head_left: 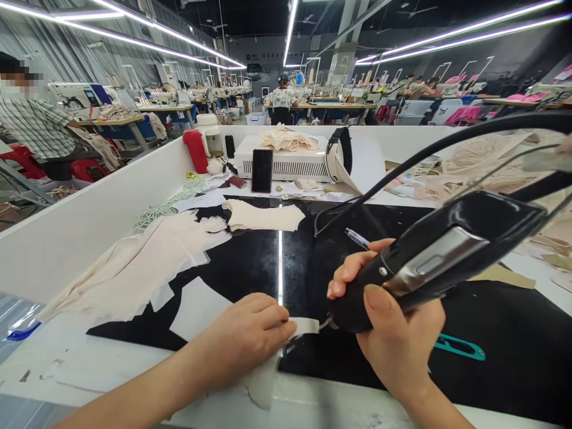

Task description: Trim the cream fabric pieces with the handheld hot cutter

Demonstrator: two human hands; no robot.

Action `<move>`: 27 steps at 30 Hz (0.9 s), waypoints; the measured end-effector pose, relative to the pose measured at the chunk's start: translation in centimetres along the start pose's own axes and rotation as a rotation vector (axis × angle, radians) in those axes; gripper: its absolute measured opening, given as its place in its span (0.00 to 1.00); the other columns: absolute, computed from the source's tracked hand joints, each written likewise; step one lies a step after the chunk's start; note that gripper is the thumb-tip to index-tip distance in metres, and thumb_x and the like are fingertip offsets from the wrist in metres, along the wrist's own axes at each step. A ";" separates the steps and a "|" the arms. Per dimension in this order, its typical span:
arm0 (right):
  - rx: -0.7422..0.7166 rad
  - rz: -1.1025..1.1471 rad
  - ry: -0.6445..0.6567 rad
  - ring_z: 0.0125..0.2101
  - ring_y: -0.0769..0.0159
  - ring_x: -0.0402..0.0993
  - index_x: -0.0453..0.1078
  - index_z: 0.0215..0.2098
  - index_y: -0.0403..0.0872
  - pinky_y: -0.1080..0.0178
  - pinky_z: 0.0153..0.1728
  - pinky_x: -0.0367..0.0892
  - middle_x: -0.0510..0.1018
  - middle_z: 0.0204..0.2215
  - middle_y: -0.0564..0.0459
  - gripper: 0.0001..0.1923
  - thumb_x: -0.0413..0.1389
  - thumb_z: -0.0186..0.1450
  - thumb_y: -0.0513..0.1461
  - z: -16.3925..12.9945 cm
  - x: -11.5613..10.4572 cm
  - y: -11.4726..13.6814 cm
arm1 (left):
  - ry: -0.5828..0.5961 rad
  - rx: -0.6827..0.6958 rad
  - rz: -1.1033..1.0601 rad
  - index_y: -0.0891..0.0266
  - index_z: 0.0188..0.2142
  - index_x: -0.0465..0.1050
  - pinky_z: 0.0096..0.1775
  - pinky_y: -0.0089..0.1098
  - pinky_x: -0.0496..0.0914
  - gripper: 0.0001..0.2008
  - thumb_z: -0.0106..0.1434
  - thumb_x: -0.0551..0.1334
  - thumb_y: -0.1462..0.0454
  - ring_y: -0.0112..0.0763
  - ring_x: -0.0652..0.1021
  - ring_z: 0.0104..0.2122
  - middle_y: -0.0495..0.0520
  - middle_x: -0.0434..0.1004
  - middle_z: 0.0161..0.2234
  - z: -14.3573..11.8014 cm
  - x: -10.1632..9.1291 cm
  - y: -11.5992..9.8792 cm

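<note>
In the head view my left hand (250, 326) is closed on a cream fabric piece (306, 326), its fingers pressed together near the black mat. One end of the fabric sticks out to the right of my fingertips, and more hangs below my hand toward the table's front edge. My right hand (397, 339) is wrapped round a thick black corded hand tool (429, 256) with a silver panel. The tool's thin metal tip meets the right end of the fabric; whether it touches is hard to tell. A white paper-like sheet (199, 307) lies beside my left hand.
Cream fabric pieces (147, 256) pile at left; a stack of cut fabric (266, 215) lies ahead. Behind stand a phone (262, 171) and white vented box (286, 158). Teal thread snips (462, 347) lie right. A black cable (402, 164) arches over the mat.
</note>
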State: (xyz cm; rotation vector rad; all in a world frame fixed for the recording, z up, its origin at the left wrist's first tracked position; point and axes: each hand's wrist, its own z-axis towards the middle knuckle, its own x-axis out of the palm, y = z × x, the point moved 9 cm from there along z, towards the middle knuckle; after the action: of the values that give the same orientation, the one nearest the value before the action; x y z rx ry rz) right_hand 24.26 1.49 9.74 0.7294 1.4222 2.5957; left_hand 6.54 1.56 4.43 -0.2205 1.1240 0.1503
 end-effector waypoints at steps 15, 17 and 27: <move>-0.036 0.019 -0.023 0.24 0.65 0.77 0.75 0.50 0.54 0.60 0.26 0.77 0.78 0.30 0.60 0.22 0.75 0.65 0.51 1.1 1.2 0.4 | -0.033 0.000 0.008 0.65 0.54 0.76 0.50 0.39 0.77 0.08 0.81 0.59 0.72 0.37 0.81 0.43 0.55 0.82 0.45 0.0 -0.1 -0.4; -0.019 0.022 0.004 0.24 0.65 0.77 0.74 0.50 0.55 0.60 0.27 0.77 0.79 0.31 0.60 0.22 0.75 0.65 0.51 1.2 1.8 -0.1 | -0.028 -0.005 0.014 0.65 0.53 0.76 0.48 0.38 0.78 0.07 0.81 0.60 0.71 0.37 0.81 0.43 0.54 0.81 0.44 0.1 0.0 -0.4; -0.018 0.011 0.029 0.24 0.66 0.77 0.73 0.51 0.55 0.60 0.27 0.78 0.79 0.31 0.60 0.21 0.74 0.66 0.50 0.8 2.4 -1.2 | -0.020 0.004 0.030 0.64 0.54 0.77 0.50 0.36 0.79 0.09 0.80 0.59 0.72 0.34 0.81 0.42 0.54 0.80 0.43 0.3 -0.2 -0.6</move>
State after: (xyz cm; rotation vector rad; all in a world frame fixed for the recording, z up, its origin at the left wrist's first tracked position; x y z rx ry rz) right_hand 22.34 3.48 9.96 0.7015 1.4051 2.6343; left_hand 6.84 1.01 4.78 -0.1982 1.1081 0.1764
